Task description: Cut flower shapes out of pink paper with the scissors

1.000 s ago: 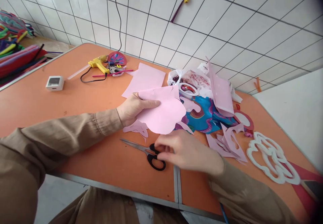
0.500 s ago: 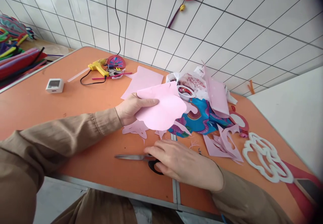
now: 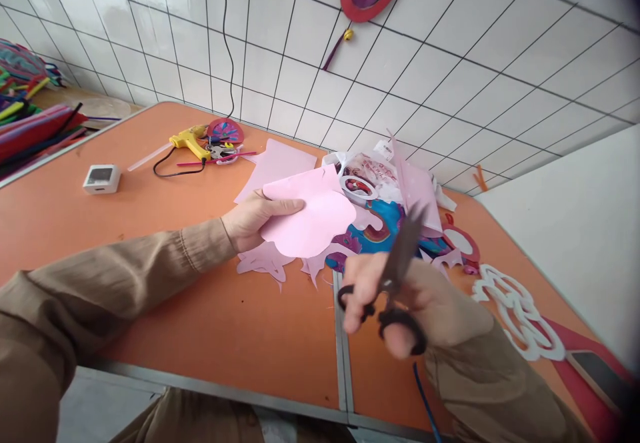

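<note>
Between thumb and fingers, my left hand (image 3: 253, 220) grips a pink sheet of paper or thin foam (image 3: 313, 220) whose lower and right edges are cut in scallops. My right hand (image 3: 400, 296) is raised over the front of the table to the right, closed around black-handled scissors (image 3: 393, 280). A finger and the thumb are through the handle loops. The scissor blades point up and away, close together and a little blurred, apart from the pink sheet. Pink offcuts (image 3: 265, 263) lie on the table under and beside the sheet.
On the orange table (image 3: 200, 316) are a yellow glue gun (image 3: 193, 141), a small white box (image 3: 101, 179), another pink sheet (image 3: 283, 163), a blue patterned cloth (image 3: 373, 230), white cloud-shaped cutouts (image 3: 520, 316) and a phone (image 3: 597, 376). A tiled wall (image 3: 280, 50) stands behind.
My right hand has picked the scissors up off the table and swung them up and to the right. The left hand still holds the pink sheet in much the same way.
</note>
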A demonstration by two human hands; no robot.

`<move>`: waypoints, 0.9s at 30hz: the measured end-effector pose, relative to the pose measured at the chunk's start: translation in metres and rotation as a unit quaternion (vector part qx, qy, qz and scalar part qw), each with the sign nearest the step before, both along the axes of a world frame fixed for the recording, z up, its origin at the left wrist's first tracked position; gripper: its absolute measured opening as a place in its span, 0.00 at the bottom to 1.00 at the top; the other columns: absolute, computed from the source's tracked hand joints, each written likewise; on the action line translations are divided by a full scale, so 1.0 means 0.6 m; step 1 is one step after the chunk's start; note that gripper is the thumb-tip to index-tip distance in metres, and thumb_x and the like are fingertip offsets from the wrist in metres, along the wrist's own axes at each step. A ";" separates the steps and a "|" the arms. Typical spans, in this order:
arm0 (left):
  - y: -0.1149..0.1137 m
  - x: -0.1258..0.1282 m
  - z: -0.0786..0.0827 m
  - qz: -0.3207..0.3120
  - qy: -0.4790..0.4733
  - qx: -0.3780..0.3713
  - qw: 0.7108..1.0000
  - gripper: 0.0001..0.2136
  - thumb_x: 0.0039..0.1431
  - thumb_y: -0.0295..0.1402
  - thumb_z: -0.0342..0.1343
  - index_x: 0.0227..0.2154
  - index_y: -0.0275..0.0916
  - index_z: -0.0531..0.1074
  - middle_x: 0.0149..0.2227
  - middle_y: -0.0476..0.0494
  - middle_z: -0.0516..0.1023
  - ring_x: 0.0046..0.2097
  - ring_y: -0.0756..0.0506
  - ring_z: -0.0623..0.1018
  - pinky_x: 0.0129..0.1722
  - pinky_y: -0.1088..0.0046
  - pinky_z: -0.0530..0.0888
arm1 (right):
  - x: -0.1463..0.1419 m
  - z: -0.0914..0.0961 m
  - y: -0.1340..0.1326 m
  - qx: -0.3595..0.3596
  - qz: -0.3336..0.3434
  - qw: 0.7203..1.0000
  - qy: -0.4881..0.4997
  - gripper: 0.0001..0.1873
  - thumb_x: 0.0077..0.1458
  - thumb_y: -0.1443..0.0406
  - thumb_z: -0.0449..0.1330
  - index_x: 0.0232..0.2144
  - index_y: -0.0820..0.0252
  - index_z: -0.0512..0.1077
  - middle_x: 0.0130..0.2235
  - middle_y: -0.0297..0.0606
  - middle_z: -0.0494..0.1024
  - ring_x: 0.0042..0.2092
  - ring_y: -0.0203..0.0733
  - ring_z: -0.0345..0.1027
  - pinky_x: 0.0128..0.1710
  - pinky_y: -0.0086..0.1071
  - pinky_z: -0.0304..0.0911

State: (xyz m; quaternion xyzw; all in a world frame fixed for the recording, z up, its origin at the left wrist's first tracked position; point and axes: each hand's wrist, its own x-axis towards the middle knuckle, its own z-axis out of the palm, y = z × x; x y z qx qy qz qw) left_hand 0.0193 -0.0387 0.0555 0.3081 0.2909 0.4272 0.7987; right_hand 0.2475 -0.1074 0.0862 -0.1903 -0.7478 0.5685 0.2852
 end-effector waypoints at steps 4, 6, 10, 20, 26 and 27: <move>0.000 -0.002 0.003 0.001 0.015 0.003 1.000 0.15 0.47 0.26 0.70 0.40 0.31 0.80 0.35 0.35 0.85 0.32 0.41 0.83 0.37 0.64 0.81 | 0.036 0.013 0.003 -0.005 -0.184 0.981 0.063 0.17 0.55 0.55 0.67 0.45 0.52 0.72 0.33 0.39 0.80 0.26 0.39 0.71 0.27 0.36 0.69; -0.001 -0.002 0.004 -0.001 0.011 0.011 1.000 0.16 0.46 0.26 0.71 0.40 0.31 0.80 0.36 0.34 0.85 0.32 0.41 0.84 0.36 0.63 0.81 | 0.054 0.017 0.014 -0.006 -0.254 0.967 0.035 0.20 0.52 0.52 0.68 0.43 0.53 0.71 0.30 0.39 0.78 0.23 0.38 0.67 0.26 0.36 0.67; -0.001 -0.004 0.005 -0.002 -0.004 0.030 1.000 0.16 0.45 0.27 0.71 0.39 0.32 0.79 0.36 0.35 0.85 0.30 0.42 0.83 0.35 0.65 0.82 | 0.079 0.011 0.048 -0.009 -0.159 0.987 -0.034 0.27 0.48 0.44 0.66 0.41 0.57 0.71 0.29 0.41 0.75 0.24 0.41 0.67 0.23 0.34 0.62; 0.002 -0.007 0.010 0.017 0.009 0.067 0.998 0.17 0.48 0.29 0.69 0.42 0.35 0.80 0.37 0.37 0.85 0.38 0.37 0.84 0.35 0.65 0.82 | 0.061 0.011 0.052 -0.030 -0.172 0.977 -0.121 0.33 0.46 0.38 0.63 0.36 0.62 0.73 0.25 0.38 0.73 0.25 0.37 0.63 0.25 0.33 0.60; -0.006 -0.004 0.012 -0.003 0.050 0.042 0.998 0.12 0.43 0.27 0.72 0.33 0.33 0.81 0.33 0.37 0.85 0.31 0.41 0.83 0.32 0.66 0.81 | 0.067 0.009 0.077 -0.019 -0.070 0.988 -0.134 0.28 0.51 0.44 0.63 0.40 0.63 0.71 0.30 0.39 0.74 0.28 0.38 0.67 0.27 0.31 0.65; -0.007 -0.004 0.012 -0.011 0.056 0.045 0.997 0.11 0.43 0.27 0.72 0.32 0.33 0.82 0.32 0.37 0.85 0.29 0.41 0.82 0.31 0.67 0.81 | 0.066 0.007 0.078 -0.017 -0.064 0.988 -0.136 0.28 0.52 0.44 0.62 0.40 0.63 0.71 0.30 0.38 0.74 0.28 0.37 0.66 0.26 0.30 0.65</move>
